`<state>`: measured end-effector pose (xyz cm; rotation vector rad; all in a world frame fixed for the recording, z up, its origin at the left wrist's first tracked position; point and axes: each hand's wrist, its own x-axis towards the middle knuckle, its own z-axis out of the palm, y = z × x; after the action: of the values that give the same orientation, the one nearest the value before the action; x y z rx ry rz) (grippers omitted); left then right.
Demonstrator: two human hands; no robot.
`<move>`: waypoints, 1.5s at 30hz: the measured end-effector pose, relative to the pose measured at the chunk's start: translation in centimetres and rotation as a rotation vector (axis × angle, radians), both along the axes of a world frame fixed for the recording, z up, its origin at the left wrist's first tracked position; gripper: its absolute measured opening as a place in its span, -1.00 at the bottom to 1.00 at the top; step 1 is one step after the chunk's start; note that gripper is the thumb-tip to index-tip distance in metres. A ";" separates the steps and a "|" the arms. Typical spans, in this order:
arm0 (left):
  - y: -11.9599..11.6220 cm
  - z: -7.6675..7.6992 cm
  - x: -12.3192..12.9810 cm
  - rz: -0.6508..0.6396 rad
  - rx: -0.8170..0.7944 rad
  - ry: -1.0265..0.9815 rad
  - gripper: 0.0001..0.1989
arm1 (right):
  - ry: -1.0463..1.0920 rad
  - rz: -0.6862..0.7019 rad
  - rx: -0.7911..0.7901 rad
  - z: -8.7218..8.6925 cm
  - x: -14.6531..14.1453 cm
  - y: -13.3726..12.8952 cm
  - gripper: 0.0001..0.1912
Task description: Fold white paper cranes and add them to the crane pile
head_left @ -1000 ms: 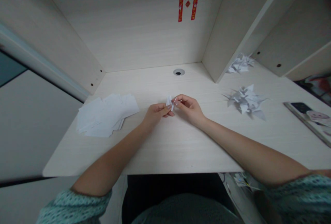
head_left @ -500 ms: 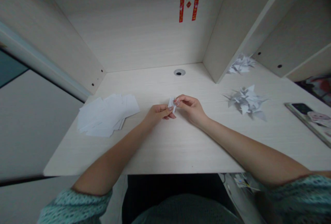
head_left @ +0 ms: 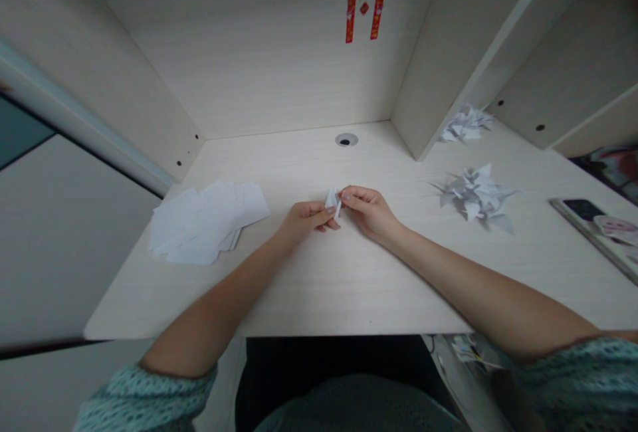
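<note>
Small folded piece of white paper (head_left: pixel 331 199) upright between both hands, tilted slightly, long axis pointing away from the body, about midway between them. Left hand (head_left: pixel 306 217) curled, fingertips pinching its lower edge; right hand (head_left: pixel 371 211) half-closed, fingertips (head_left: pixel 346 197) gripping its right side. On the pale wood-grain worktop (head_left: pixel 319 292), loose white rectangular paper slips (head_left: pixel 204 222) well left; a heap of folded white paper figures (head_left: pixel 476 196) well right.

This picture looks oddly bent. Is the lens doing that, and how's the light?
Head view: likely, since the shelf walls splay outward and the arms look stretched; light is dim and flat, with faint shadows; the paper looks slightly soft.
</note>
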<state>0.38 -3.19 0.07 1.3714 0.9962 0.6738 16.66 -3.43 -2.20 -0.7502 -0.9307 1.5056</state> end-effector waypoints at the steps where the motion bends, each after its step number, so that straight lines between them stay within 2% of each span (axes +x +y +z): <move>1: 0.0 0.0 0.0 -0.001 0.003 0.004 -0.57 | -0.003 -0.005 0.000 0.1 0.0 0.0 -0.78; 9: 0.0 0.1 0.0 0.004 0.002 0.006 -0.59 | 0.025 -0.029 -0.045 -0.1 0.0 0.1 -0.76; 16: -0.1 0.6 0.1 0.011 0.032 0.039 -0.58 | 0.059 -0.017 -0.024 -0.1 -0.1 0.0 -0.79; 22: -0.2 0.2 0.1 0.000 0.036 0.035 -0.58 | 0.063 0.056 -0.049 -0.1 0.0 -0.1 -0.78; 34: -0.1 0.1 0.2 -0.008 0.026 0.016 -0.59 | 0.082 0.081 -0.050 -0.2 0.1 -0.1 -0.75; 38: -0.2 -0.3 0.3 -0.069 0.028 0.047 -0.60 | 0.148 0.087 -0.066 0.0 0.7 0.5 -0.74; 40: -0.4 -0.3 0.4 -0.099 0.026 0.065 -0.61 | 0.160 0.025 -0.043 0.0 1.1 0.9 -0.75; 45: -0.7 0.2 0.4 0.018 0.030 0.022 -0.60 | 0.032 -0.022 -0.033 -0.3 1.1 1.0 -0.76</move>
<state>0.74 -3.85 0.29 1.4004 1.0207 0.6908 17.77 -2.45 -2.49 -0.7559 -0.8732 1.5125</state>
